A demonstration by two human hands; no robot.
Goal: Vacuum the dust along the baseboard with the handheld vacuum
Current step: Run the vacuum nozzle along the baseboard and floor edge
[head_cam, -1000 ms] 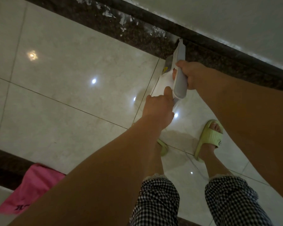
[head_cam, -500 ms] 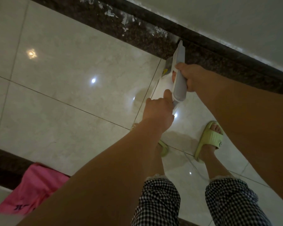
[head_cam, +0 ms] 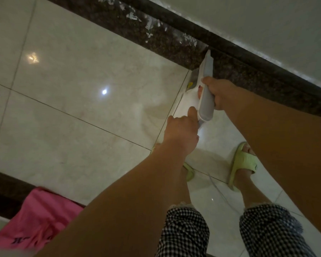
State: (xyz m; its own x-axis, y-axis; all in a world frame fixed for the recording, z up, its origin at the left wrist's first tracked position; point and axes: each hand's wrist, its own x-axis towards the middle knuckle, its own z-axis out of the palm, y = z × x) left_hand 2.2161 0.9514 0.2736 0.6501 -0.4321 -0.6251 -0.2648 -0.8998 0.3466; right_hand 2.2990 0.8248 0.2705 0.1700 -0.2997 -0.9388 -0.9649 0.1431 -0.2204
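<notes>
Gripping the vacuum [head_cam: 205,101] with both hands: right hand [head_cam: 220,93] curled round the grey handle, left hand [head_cam: 182,130] closed on the rear end of the body, thumb lying up along the white casing. One vacuum, nose tilted down, tip at the foot of the baseboard [head_cam: 248,58], over the dark speckled floor border [head_cam: 156,39]. White dust flecks [head_cam: 152,26] sit on that border to the left of the nozzle tip; too many and too small to count. Two feet below my arms in two green slippers [head_cam: 243,162], one mostly hidden behind my left forearm. Two checked trouser legs [head_cam: 267,230]. One pink cloth [head_cam: 37,219] at lower left, well apart from the vacuum. Pale floor tiles [head_cam: 82,89], three light reflections.
</notes>
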